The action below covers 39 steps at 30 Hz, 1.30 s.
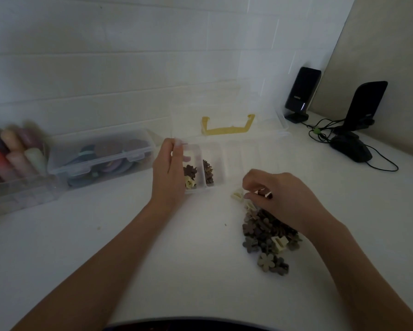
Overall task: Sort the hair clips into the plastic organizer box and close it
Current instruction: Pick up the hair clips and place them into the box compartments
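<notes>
The hair clips point(267, 232), brown and cream flower shapes, lie heaped on the white table point(153, 247) near the right hand point(279, 194), whose fingertips pinch a small dark clip over the heap's far end; a few clips already sit in the two leftmost compartments of the clear organizer box point(215, 163), its lid point(227, 115) raised with a yellow handle; the left hand point(169, 173) grips the box's left wall; a closed clear case point(100, 156) stands further left.
</notes>
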Each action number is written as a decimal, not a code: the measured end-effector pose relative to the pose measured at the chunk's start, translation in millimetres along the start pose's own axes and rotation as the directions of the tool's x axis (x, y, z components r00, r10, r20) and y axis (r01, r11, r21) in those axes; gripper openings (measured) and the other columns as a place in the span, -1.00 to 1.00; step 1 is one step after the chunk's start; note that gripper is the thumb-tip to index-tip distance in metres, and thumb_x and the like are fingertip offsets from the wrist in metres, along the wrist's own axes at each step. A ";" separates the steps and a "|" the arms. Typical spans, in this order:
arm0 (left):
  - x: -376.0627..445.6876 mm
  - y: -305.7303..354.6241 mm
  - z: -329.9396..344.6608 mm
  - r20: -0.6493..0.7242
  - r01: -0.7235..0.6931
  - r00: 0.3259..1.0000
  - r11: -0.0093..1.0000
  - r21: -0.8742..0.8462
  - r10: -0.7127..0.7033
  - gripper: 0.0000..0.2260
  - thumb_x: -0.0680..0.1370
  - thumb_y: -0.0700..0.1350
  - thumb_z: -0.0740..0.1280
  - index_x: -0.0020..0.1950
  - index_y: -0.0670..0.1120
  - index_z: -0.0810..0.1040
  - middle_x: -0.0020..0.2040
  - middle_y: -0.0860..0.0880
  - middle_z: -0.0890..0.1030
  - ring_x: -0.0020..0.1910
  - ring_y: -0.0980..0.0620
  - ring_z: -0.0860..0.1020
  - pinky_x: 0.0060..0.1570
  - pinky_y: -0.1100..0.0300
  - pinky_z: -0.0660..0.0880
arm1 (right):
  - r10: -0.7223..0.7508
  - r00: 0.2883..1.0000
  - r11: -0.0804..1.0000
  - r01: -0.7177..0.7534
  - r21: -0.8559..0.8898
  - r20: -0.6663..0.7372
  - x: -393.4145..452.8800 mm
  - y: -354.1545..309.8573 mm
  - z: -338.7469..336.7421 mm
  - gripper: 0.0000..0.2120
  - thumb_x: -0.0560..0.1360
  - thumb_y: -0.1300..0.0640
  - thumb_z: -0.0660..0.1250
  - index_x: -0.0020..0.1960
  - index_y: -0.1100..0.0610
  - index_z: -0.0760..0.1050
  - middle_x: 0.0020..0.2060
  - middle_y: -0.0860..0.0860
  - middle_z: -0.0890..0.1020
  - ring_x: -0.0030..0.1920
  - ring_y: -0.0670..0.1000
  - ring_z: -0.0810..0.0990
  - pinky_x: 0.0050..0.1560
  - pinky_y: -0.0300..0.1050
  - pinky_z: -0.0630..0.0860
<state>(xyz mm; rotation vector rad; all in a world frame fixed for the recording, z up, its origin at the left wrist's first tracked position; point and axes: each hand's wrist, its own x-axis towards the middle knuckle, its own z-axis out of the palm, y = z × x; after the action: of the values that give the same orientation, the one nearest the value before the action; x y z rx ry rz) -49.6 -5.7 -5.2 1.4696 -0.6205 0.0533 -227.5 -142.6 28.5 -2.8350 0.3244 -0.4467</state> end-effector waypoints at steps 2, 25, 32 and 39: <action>1.1 -1.3 0.0 -0.002 -0.008 1.000 1.000 0.004 0.008 -0.79 0.61 0.07 0.07 -0.16 0.18 0.43 -0.15 0.23 0.56 -0.15 0.04 0.61 -0.07 -0.32 0.50 | -0.006 0.999 1.000 0.007 -0.027 0.042 0.5 -0.2 3.7 -0.89 0.51 0.02 0.31 0.02 -0.10 0.55 -0.04 -0.15 0.67 -0.08 -0.07 0.62 -0.03 -0.09 0.54; 4.7 -5.5 0.6 -0.003 -0.017 1.000 1.000 -0.024 0.017 -0.81 0.59 0.05 0.08 -0.15 0.16 0.43 -0.12 0.17 0.55 -0.12 -0.03 0.60 -0.13 -0.07 0.46 | -0.005 0.998 0.998 0.001 0.057 0.063 3.7 -8.8 12.9 -0.93 0.49 0.18 0.33 -0.04 0.04 0.53 -0.18 -0.11 0.59 -0.24 -0.14 0.50 -0.22 -0.38 0.37; 4.1 -4.4 -0.1 0.003 -0.015 1.000 1.000 -0.015 0.015 -0.81 0.59 0.07 0.07 -0.15 0.15 0.44 -0.12 0.16 0.55 -0.11 -0.04 0.61 -0.20 -0.15 0.47 | 0.002 0.979 0.948 0.064 0.312 -0.206 4.9 -12.6 8.9 -0.89 0.45 0.28 0.39 -0.11 0.09 0.62 -0.20 -0.08 0.63 -0.19 -0.11 0.57 -0.13 -0.29 0.53; 0.9 -1.6 0.5 0.056 -0.010 0.998 1.000 -0.016 0.011 -0.80 0.59 0.09 0.09 -0.17 0.18 0.45 -0.17 0.15 0.56 -0.09 -0.13 0.62 -0.15 -0.37 0.52 | -0.083 0.941 0.953 0.172 0.251 -0.329 9.1 -10.8 18.3 -0.70 0.49 0.40 0.29 0.11 0.12 0.60 0.19 0.01 0.58 0.27 -0.12 0.47 0.31 -0.35 0.33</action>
<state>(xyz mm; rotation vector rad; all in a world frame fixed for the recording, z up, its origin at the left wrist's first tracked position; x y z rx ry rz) -48.4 -6.6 -6.3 1.4569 -0.6732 0.0156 -211.2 -130.9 17.2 -2.5155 0.1206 -0.9034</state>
